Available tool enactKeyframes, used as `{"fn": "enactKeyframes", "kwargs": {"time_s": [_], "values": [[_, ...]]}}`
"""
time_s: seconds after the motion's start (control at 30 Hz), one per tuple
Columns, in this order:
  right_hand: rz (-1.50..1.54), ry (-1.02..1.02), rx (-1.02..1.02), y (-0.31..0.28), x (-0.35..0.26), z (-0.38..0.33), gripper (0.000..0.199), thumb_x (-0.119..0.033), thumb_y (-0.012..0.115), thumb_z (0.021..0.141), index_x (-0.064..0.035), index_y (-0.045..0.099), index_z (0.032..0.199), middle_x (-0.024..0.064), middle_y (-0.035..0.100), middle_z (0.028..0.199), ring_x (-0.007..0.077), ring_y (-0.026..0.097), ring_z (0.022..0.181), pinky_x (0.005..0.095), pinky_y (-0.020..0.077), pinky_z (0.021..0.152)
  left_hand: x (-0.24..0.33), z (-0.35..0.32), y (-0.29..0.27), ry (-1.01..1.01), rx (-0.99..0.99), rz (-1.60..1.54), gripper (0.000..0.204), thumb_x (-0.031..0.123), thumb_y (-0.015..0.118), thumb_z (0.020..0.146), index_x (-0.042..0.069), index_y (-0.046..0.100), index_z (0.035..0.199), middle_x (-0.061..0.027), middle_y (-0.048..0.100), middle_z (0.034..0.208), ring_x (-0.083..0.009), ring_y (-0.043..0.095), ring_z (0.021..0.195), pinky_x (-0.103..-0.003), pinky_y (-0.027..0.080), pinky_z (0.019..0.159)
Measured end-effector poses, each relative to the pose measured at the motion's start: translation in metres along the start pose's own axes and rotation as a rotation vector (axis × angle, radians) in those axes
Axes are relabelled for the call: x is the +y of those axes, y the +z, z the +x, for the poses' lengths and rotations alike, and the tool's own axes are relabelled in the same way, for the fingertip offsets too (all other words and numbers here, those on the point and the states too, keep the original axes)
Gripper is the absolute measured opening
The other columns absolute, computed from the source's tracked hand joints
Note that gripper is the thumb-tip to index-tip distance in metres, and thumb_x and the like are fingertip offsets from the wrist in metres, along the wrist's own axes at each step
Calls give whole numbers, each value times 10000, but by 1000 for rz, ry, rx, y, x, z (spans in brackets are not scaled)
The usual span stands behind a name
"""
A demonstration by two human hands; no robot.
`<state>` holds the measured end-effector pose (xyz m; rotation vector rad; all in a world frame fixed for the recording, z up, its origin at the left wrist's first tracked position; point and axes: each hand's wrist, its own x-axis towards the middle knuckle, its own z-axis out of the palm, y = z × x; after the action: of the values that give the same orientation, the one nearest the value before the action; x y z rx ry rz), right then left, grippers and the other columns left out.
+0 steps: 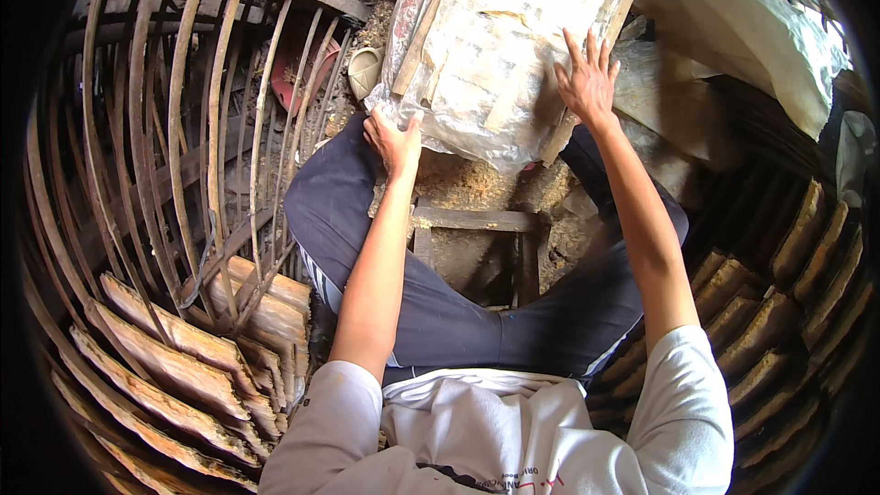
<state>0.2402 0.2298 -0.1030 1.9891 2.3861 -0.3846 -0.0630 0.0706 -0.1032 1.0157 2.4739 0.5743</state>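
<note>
In front of me lies a flat bundle covered by a clear, wrinkled plastic sheet [495, 119], with pale pieces showing through and wooden strips along its sides. My left hand [394, 142] grips the sheet at its near left corner, thumb on top and fingers curled at the edge. Over the right side of the bundle, my right hand [589, 84] is spread with its fingers apart and holds nothing. Whether its palm presses on the plastic cannot be made out.
Curved slats of a wooden rack [220, 92] rise on my left, with rough-edged slabs [174, 348] stacked below. More slabs [761, 348] stand in rows on my right. A loose plastic sheet [742, 27] hangs at the far right. A low wooden frame [477, 220] sits between my legs.
</note>
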Motion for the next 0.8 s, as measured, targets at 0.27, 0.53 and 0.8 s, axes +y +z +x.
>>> {"fn": "enactKeyframes", "kwargs": {"time_s": [0.27, 0.53, 0.8], "values": [[38, 55, -217, -49, 0, -71, 774, -372, 667, 893, -346, 292, 1570, 193, 188, 1652, 499, 96, 1509, 714, 165, 1156, -9, 21, -11, -149, -87, -12, 584, 265, 821, 752, 55, 553, 1225, -194, 479, 1293, -355, 440, 1269, -436, 364, 1090], [490, -410, -381, -33, -11, -135, 237, -223, 640, 923, -18, 757, 900, 191, 714, 753, 280, 681, 662, 394, 514, 623, 50, -85, -189, 484, 162, -393, 259, 35, 692, 837, 8, 613, 1083, -162, 614, 1146, -343, 617, 1088, -400, 504, 918], [304, -372, -1126, 13, -32, -139, 519, -17, 696, 790, -65, 638, 1303, 72, 711, 970, 134, 645, 748, 277, 526, 566, -172, -318, -287, 84, 202, -186, 241, 60, 679, 873, 20, 598, 1095, -179, 638, 1082, -408, 621, 1027, -424, 510, 885]]}}
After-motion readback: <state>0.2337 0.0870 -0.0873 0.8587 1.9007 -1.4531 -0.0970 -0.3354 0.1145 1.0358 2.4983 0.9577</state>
